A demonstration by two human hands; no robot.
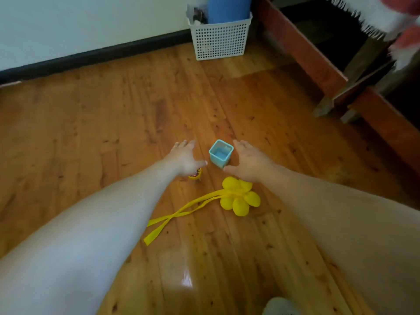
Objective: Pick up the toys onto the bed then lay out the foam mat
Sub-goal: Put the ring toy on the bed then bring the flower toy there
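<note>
Now I'm seeing left hand (185,159) and right hand (246,161) spreading wide, gripping nothing, flanking blue cup (221,154); far basket (219,39) holding blue mat roll (229,7).

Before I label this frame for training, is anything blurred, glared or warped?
Head view: a white glare streak on the wooden floor near the bottom; the fringed blanket at top right is smeared by blur; the wide lens bows the skirting board and swells both forearms; the blue cup between the left hand and right hand is fairly sharp.
</note>
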